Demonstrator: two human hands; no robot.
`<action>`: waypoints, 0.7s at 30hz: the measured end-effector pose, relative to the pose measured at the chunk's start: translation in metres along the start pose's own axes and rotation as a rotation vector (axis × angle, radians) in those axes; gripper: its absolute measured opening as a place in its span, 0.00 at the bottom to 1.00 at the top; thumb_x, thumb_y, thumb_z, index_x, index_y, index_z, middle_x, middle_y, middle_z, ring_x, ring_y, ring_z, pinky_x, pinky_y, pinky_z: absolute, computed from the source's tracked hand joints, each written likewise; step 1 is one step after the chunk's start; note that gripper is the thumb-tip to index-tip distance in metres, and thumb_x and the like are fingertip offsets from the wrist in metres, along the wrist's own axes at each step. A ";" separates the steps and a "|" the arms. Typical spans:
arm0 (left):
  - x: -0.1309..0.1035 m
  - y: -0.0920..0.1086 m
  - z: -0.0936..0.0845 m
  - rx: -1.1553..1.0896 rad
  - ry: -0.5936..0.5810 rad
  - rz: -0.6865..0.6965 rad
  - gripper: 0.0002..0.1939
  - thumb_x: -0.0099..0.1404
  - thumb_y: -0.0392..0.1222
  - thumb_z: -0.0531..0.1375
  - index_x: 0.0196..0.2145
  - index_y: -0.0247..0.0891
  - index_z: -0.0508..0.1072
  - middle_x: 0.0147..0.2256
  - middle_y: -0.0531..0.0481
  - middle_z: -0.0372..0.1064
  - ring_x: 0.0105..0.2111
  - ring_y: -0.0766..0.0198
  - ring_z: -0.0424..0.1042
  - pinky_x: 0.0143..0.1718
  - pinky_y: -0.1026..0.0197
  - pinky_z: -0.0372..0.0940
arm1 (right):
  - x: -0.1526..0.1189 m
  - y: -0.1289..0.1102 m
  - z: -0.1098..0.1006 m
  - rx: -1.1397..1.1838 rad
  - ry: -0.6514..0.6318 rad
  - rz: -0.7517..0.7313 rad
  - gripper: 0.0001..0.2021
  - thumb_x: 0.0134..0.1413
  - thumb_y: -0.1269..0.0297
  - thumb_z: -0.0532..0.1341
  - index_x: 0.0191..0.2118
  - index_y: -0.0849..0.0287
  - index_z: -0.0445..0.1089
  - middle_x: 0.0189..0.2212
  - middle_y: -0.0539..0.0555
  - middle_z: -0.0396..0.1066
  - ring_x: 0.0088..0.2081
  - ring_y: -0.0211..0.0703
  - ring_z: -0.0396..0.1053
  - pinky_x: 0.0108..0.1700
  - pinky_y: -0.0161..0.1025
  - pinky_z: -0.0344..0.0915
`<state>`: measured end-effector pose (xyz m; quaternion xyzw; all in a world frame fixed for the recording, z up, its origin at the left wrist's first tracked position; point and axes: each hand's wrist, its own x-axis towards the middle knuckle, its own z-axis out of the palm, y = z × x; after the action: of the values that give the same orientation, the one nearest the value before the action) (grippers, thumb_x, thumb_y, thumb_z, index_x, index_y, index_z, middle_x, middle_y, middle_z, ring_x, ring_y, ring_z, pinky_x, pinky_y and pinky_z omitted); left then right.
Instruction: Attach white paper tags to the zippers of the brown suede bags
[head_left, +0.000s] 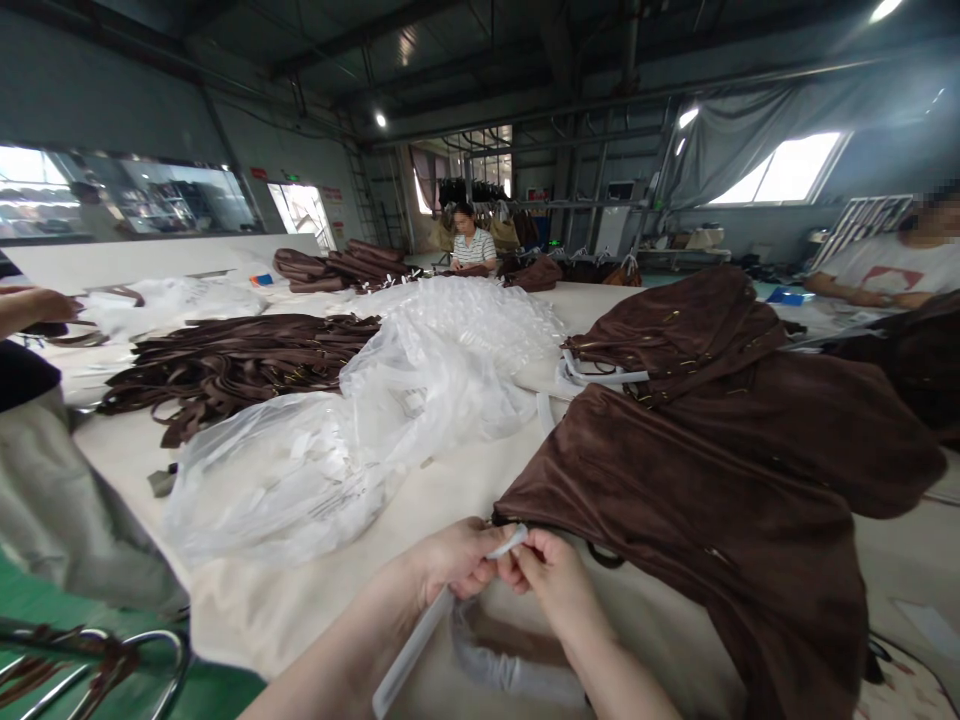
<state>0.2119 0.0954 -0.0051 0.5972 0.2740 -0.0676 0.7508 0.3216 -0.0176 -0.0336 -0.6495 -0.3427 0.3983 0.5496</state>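
Note:
A translucent white strip [412, 650] runs up into my left hand [461, 560], whose fingers are closed around it. My right hand [551, 570] pinches the strip's upper end, close against the left. Both hands are at the near corner of a brown bag [675, 510], which lies flat with its zipper edge toward them. Below the hands curves a handle-like loop [517, 672] wrapped in clear white film. How the strip joins the bag is hidden by my fingers.
Clear plastic bags [292, 480] spread over the middle of the cream table [247, 620]. Brown straps [247, 365] are heaped at the left. More brown bags [690, 320] lie at the right. Co-workers stand or sit at the left, far side and right. A metal frame [161, 665] stands at lower left.

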 end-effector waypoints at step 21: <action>-0.010 0.012 0.021 0.105 0.116 0.005 0.36 0.51 0.77 0.48 0.16 0.37 0.64 0.09 0.62 0.41 0.10 0.75 0.37 0.14 0.65 0.34 | 0.008 -0.017 -0.003 -0.262 0.006 0.219 0.17 0.57 0.54 0.54 0.22 0.59 0.64 0.16 0.53 0.71 0.14 0.37 0.66 0.13 0.30 0.60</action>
<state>0.2156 0.0769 0.0126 0.6392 0.3117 -0.0452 0.7015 0.3276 -0.0090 -0.0182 -0.7501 -0.3172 0.4060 0.4146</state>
